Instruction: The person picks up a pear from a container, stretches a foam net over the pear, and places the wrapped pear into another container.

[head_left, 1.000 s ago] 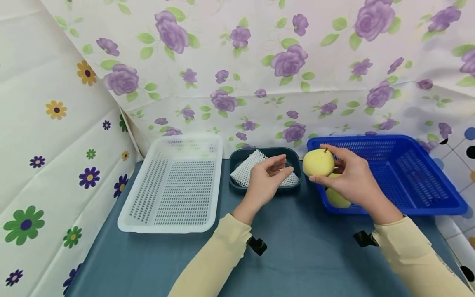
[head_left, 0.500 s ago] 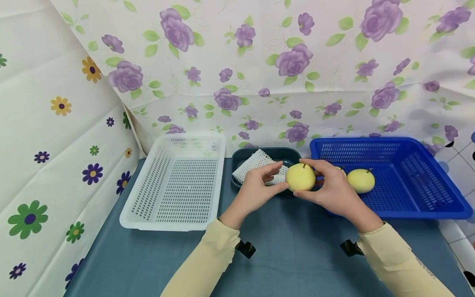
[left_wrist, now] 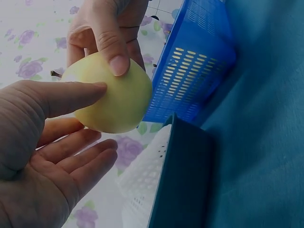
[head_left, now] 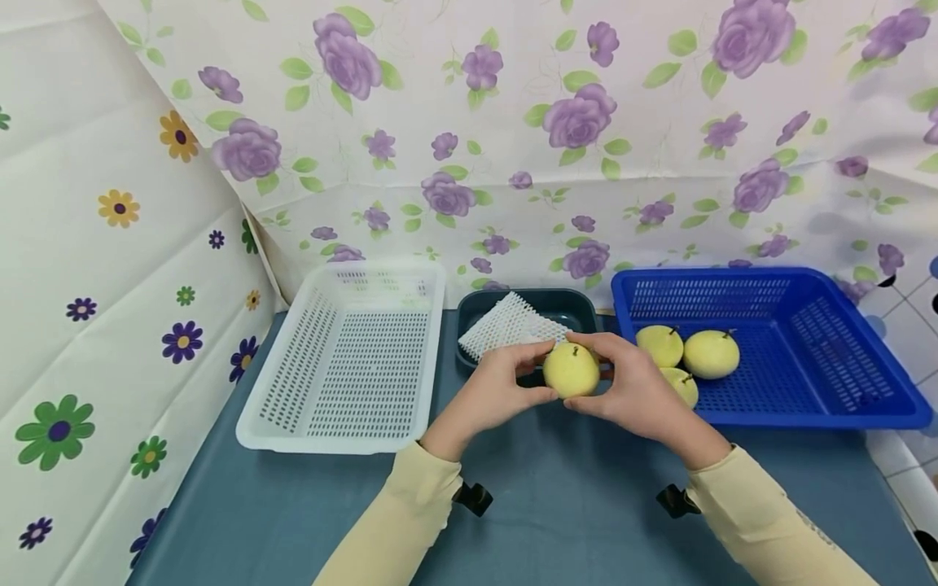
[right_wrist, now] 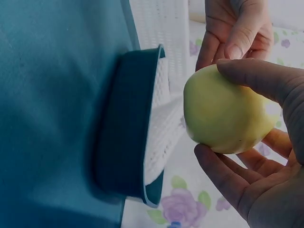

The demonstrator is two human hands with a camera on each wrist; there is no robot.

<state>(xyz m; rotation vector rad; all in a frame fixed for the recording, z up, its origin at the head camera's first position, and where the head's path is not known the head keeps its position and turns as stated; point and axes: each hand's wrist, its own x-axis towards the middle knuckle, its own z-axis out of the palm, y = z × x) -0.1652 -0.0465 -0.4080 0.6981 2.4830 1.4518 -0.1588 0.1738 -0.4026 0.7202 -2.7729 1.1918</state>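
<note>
A round yellow pear (head_left: 572,371) with a dark stem is held above the table in front of the small dark green tray (head_left: 586,305). My right hand (head_left: 639,387) grips it from the right, thumb on the near side and fingers on the far side. From the left, my left hand (head_left: 493,391) has thumb and index finger on the same pear (left_wrist: 116,97); its other fingers spread loosely below in the left wrist view. White foam net sleeves (head_left: 506,325) lie in the tray, partly hidden behind the hands.
On the right stands a blue basket (head_left: 806,342) with several things' room and three pears (head_left: 711,354) at its left end. A white basket (head_left: 366,382) sits to the left. Flowered sheeting (head_left: 440,122) hangs behind the blue-grey table (head_left: 557,505).
My right hand has carried the pear leftward out from the blue basket's edge to the front of the tray. My left hand has lowered slightly and now holds the pear too.
</note>
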